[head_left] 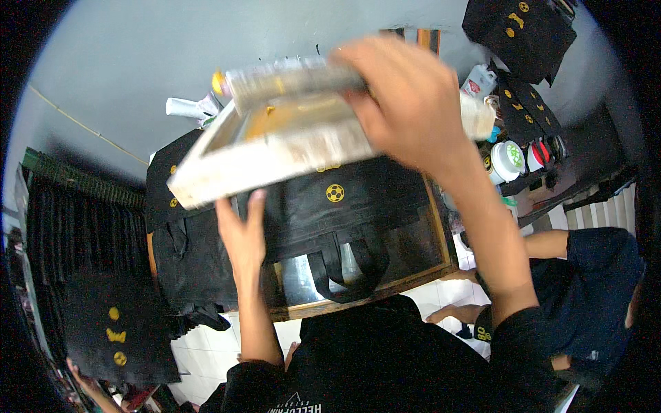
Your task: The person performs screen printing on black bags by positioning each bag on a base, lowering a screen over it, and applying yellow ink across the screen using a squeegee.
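Note:
A white screen-printing frame (pixel 275 160) with a yellow-stained inside is tilted above the table, blurred by motion. Along its far side lies a long greyish bar that looks like a squeegee (pixel 289 79). My right hand (pixel 406 103) is closed around the squeegee's right end; whether it also grips the frame is hidden. Just below the frame's near edge, my left hand (pixel 242 230) has thumb and finger spread, the tips at or very near that edge. Under both hands a black fabric bag (pixel 385 193) with a yellow football print and loop handles lies on the table.
The wood-edged glass-topped table (pixel 427 237) stands in front of me. At left hang many black bags on a rack (pixel 89 220). White tubs (pixel 507 162) and a jug (pixel 478 81) stand at right. Another person (pixel 585 275) sits at right; another person's hand (pixel 82 378) shows lower left.

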`<action>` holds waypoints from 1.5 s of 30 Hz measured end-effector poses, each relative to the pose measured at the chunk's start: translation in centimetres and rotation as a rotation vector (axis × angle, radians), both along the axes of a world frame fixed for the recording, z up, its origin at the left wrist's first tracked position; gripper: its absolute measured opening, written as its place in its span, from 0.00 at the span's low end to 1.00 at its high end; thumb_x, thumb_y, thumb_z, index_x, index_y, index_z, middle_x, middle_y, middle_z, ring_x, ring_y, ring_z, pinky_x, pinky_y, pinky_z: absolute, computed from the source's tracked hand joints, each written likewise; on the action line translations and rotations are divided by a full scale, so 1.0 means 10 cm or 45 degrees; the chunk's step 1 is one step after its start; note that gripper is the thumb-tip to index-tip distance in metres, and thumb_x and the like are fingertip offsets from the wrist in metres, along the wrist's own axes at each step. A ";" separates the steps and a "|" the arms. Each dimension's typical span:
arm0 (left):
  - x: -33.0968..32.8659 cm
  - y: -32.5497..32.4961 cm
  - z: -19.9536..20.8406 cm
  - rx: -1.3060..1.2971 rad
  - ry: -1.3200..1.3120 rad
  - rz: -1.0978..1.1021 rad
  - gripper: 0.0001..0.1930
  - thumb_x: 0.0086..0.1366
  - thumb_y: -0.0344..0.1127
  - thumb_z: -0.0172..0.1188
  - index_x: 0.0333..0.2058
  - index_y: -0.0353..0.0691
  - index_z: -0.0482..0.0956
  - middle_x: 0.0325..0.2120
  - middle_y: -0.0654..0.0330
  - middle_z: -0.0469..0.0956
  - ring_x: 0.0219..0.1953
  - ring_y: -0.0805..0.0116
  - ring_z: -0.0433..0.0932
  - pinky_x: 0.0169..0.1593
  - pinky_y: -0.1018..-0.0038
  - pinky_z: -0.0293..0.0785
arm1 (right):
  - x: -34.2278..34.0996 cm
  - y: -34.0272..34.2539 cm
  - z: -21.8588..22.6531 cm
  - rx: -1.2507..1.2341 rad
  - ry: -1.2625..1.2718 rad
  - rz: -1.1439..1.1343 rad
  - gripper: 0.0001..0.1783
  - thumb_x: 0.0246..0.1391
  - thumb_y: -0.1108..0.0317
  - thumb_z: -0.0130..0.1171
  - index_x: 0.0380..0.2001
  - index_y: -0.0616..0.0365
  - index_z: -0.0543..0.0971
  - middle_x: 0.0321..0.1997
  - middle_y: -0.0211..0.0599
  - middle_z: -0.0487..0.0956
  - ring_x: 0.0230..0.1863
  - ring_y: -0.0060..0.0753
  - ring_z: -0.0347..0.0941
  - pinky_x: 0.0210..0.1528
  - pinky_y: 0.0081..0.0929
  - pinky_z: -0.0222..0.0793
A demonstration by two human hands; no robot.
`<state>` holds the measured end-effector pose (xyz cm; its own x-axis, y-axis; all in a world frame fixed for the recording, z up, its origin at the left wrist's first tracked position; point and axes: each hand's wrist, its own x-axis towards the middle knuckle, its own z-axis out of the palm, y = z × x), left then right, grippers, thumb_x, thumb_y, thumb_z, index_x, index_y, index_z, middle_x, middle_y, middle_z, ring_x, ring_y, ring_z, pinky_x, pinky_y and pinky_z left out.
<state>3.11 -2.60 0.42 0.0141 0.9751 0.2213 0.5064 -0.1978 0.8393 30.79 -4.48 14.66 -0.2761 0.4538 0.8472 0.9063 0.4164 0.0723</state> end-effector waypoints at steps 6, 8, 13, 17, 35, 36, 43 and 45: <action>-0.02 0.19 -0.64 -0.205 0.620 0.224 0.39 0.54 0.42 0.76 0.58 0.27 0.69 0.52 0.33 0.75 0.57 0.36 0.74 0.61 0.55 0.70 | 0.17 0.63 0.68 -0.051 0.057 0.000 0.14 0.52 0.66 0.65 0.42 0.59 0.81 0.38 0.51 0.83 0.40 0.57 0.80 0.43 0.47 0.74; -0.07 0.31 -0.62 -0.347 0.541 0.194 0.36 0.52 0.40 0.77 0.55 0.27 0.72 0.47 0.34 0.79 0.52 0.36 0.77 0.60 0.54 0.71 | 0.21 0.79 0.81 -0.105 0.063 -0.012 0.15 0.51 0.65 0.65 0.42 0.59 0.81 0.39 0.53 0.83 0.42 0.58 0.79 0.44 0.48 0.74; -0.29 0.42 -0.49 -0.531 -0.175 -0.039 0.25 0.65 0.56 0.65 0.32 0.33 0.85 0.23 0.62 0.76 0.29 0.70 0.70 0.37 0.75 0.66 | 0.25 1.04 1.09 -0.175 0.093 -0.037 0.17 0.51 0.63 0.66 0.42 0.60 0.81 0.40 0.57 0.83 0.44 0.61 0.79 0.47 0.50 0.73; -0.30 0.43 -0.51 -0.311 0.095 0.088 0.28 0.70 0.57 0.58 0.49 0.33 0.81 0.42 0.46 0.83 0.47 0.56 0.81 0.53 0.66 0.72 | 0.33 1.18 1.25 -0.182 0.098 -0.059 0.18 0.50 0.62 0.66 0.43 0.61 0.82 0.40 0.59 0.83 0.46 0.63 0.78 0.48 0.50 0.72; 1.99 1.68 -0.94 0.033 0.605 -0.533 0.44 0.65 0.63 0.59 0.67 0.33 0.64 0.70 0.36 0.57 0.74 0.40 0.53 0.74 0.48 0.47 | 0.28 1.61 1.46 -0.309 0.117 -0.123 0.17 0.46 0.66 0.57 0.39 0.60 0.85 0.43 0.60 0.83 0.48 0.61 0.79 0.52 0.48 0.74; 2.11 1.67 -0.94 -0.038 0.688 -0.531 0.48 0.62 0.67 0.58 0.69 0.35 0.61 0.71 0.37 0.52 0.75 0.40 0.47 0.74 0.47 0.41 | 0.31 1.61 1.46 -0.309 0.118 -0.143 0.18 0.46 0.67 0.57 0.40 0.61 0.85 0.43 0.61 0.83 0.48 0.61 0.79 0.52 0.48 0.74; 2.52 1.70 -1.00 -0.201 0.881 -0.488 0.68 0.47 0.80 0.62 0.74 0.38 0.47 0.76 0.40 0.37 0.77 0.40 0.29 0.74 0.40 0.26 | 0.32 1.68 1.44 -0.214 0.075 -0.114 0.18 0.48 0.67 0.55 0.39 0.64 0.85 0.44 0.62 0.82 0.49 0.62 0.79 0.54 0.48 0.74; 2.60 1.73 -0.98 -0.219 0.868 -0.496 0.68 0.46 0.78 0.65 0.75 0.38 0.46 0.76 0.40 0.37 0.77 0.39 0.28 0.74 0.42 0.26 | 0.32 1.68 1.45 -0.219 0.065 -0.124 0.18 0.48 0.67 0.55 0.39 0.64 0.86 0.44 0.62 0.82 0.49 0.62 0.79 0.54 0.48 0.74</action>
<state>29.09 14.71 -9.38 0.4381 0.8919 -0.1119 0.8398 -0.3616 0.4050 34.02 12.30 29.13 -0.1825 0.6159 0.7664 0.9436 0.3286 -0.0394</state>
